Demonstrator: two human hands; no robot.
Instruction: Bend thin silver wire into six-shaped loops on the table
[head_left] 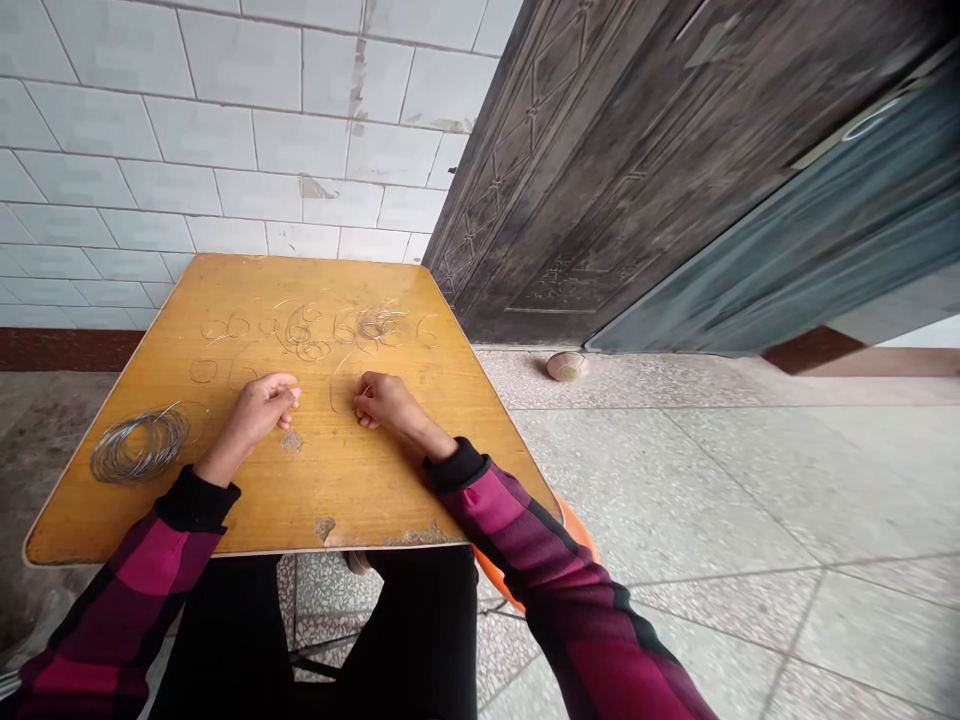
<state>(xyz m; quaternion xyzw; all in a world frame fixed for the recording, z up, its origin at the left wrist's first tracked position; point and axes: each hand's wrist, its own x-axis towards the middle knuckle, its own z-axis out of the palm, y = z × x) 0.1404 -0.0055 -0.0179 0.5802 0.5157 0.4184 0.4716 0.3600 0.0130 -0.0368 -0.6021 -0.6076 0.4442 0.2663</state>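
Observation:
My right hand [384, 402] is closed over the table, its fingertips pinching a thin piece of wire [334, 388] that curves out to the left and upward. Left of it, my left hand [262, 408] has its fingers curled and thumb drawn in; whatever may be between the fingertips is too small to make out. Beyond the hands lie several bent wire pieces [300, 330] with looped ends, and a denser tangle of wire loops [375, 322] sits among them. A coil of grey wire [139, 447] rests to the left of my left hand.
The yellow wooden table [360, 490] has chipped patches near its front edge. A white tiled wall [225, 130] stands behind it, a dark carved door [562, 170] to the right. A round pale object [568, 366] lies on the floor, and an orange stool [577, 525] shows beneath the right edge.

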